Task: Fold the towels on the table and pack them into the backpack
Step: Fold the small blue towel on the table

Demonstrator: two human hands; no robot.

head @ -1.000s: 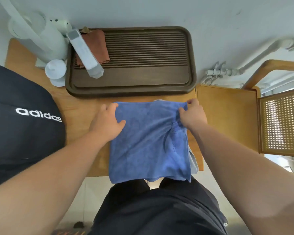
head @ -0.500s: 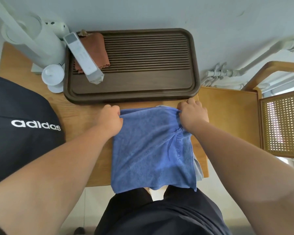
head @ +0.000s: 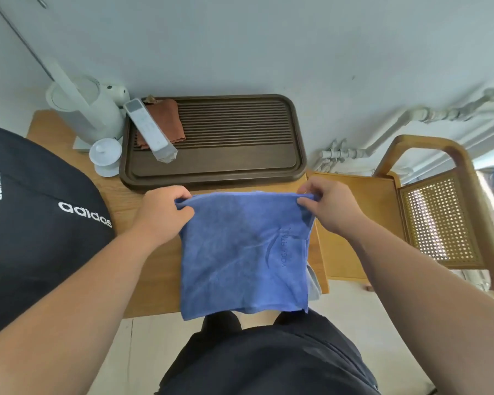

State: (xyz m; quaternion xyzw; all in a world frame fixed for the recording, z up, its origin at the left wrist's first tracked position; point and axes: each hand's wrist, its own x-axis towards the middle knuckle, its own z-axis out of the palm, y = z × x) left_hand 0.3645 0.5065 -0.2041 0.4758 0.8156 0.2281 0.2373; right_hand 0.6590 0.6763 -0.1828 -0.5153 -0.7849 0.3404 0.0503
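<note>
A blue towel (head: 240, 252) lies folded on the wooden table (head: 151, 269), its near edge hanging over the table's front. My left hand (head: 163, 209) pinches its far left corner and my right hand (head: 328, 206) pinches its far right corner, lifting that far edge slightly. A strip of a light grey towel (head: 314, 283) shows under the blue one at the right. The black backpack (head: 37, 223) with white lettering sits at the table's left end.
A dark brown slatted tray (head: 240, 163) lies just beyond the towel, holding a rust-brown cloth (head: 169, 121) and a white remote (head: 151, 132). A white kettle (head: 86, 109) and small white cup (head: 106, 155) stand at back left. A wooden cane chair (head: 428, 218) is to the right.
Both hands went from lying on the towel's far edge to pinching its far corners and raising them. The camera view shifted back, showing more of the backpack and wall.
</note>
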